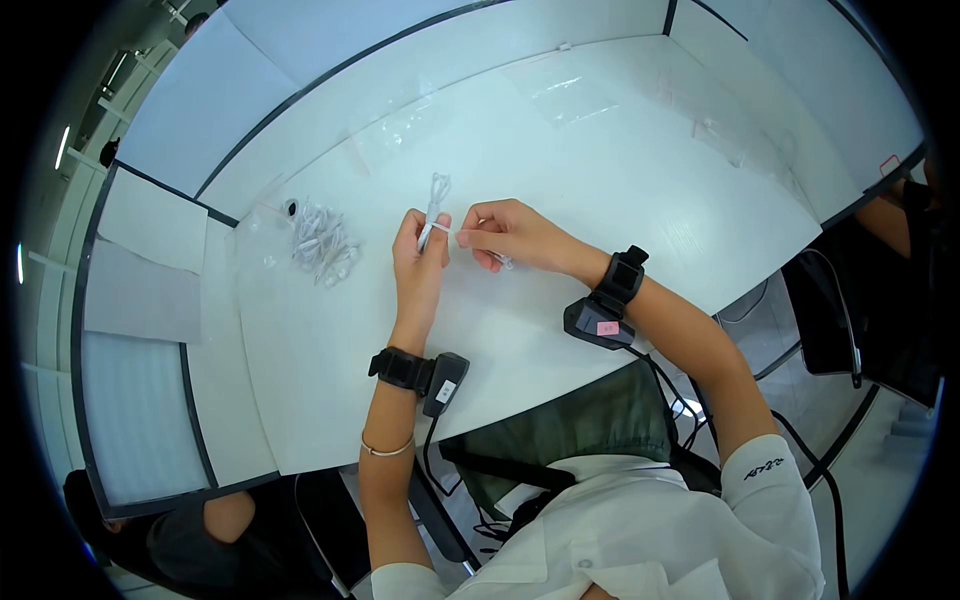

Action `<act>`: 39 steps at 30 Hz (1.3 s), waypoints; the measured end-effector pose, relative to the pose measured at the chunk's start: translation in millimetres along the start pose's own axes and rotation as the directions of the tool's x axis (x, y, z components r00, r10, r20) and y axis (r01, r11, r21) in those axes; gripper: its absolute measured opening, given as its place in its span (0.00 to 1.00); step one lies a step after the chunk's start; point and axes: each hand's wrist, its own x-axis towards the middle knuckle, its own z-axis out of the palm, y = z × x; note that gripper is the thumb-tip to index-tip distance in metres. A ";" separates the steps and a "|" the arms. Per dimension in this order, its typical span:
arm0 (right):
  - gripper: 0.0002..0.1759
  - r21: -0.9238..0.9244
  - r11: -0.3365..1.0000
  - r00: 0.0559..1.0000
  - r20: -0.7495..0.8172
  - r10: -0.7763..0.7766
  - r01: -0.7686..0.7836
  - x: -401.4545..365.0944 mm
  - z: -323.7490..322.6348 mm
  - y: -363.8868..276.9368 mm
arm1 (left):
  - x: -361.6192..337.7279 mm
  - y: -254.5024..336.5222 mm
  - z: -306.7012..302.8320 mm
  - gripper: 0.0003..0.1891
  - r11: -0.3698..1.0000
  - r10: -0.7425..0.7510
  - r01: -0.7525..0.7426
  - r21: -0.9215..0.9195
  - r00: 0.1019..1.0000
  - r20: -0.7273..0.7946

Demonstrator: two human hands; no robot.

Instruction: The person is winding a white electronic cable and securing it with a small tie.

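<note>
So, working left to right: at about 9 o'clock from the hands there's a pile of bundled cables (322, 245) sitting on the white table (600, 200). My guess is those are finished and the one being held is only partway there. I can't spot any loose cables waiting anywhere. The left hand (420, 258) has its fingers curled shut around a looped white cable (437, 195), whose top loop pokes out at 12 o'clock above the knuckles. Just beside it at 3 o'clock, the right hand (512, 235) has its thumb and forefinger pinched closed on a thin white strand (445, 228) that runs across to the bundle. It could be a tie or the cable's own tail, too small to tell. The other fingers are loosely folded. Some clear plastic bags (570, 95) lie flat at 1 o'clock, well apart from both hands.
</note>
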 end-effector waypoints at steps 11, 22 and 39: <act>0.11 0.029 0.998 0.999 -0.004 -0.051 0.051 0.4 -4.2 3.8 | -3.2 13.1 7.2 0.10 1.000 -0.014 0.015 -0.017 0.998 0.055; 0.11 0.057 0.994 0.994 0.045 -0.100 0.097 -3.3 -0.8 -7.6 | -5.1 10.3 4.3 0.17 0.988 -0.128 0.134 -0.077 0.989 0.068; 0.09 -0.052 0.980 0.977 -0.084 -0.197 0.193 -2.5 -1.2 -2.0 | -8.5 27.0 7.4 0.17 0.983 -0.025 0.017 0.185 0.999 0.042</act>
